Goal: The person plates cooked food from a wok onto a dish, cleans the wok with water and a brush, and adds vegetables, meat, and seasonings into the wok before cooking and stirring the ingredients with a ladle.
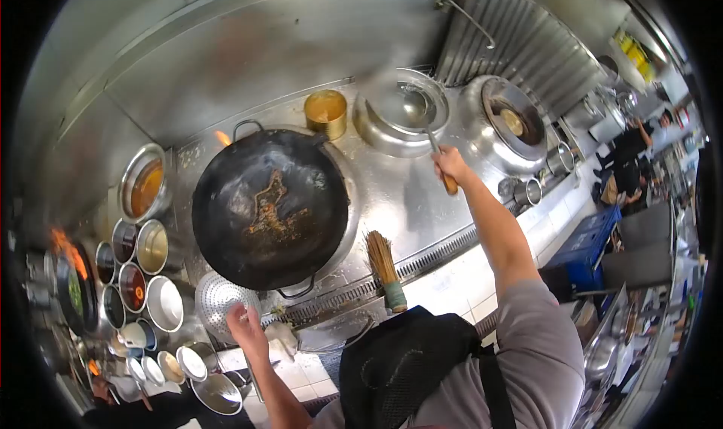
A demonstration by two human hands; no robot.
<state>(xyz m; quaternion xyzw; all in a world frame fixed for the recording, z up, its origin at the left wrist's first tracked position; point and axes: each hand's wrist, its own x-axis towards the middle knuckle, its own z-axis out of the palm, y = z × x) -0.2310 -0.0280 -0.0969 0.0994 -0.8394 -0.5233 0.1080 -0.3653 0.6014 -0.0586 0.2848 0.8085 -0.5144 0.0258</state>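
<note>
My right hand [450, 164] is closed round the wooden handle of a ladle [415, 109], whose bowl is over a steel basin [369, 134] at the back. My left hand [247, 329] is at the edge of a perforated skimmer [218, 302]; whether its fingers grip anything I cannot make out. In front of me a large black wok [218, 225] sits on the stove, with brown residue [275, 207] inside. Steam or blur covers part of the basin.
A yellow tin [325, 115] stands behind the wok. A bamboo brush [385, 267] lies by the drain grate. Bowls of sauces and a steel bowl [144, 182] fill the left. A second burner [489, 128] is right. Flames show at far left. People are in the right background.
</note>
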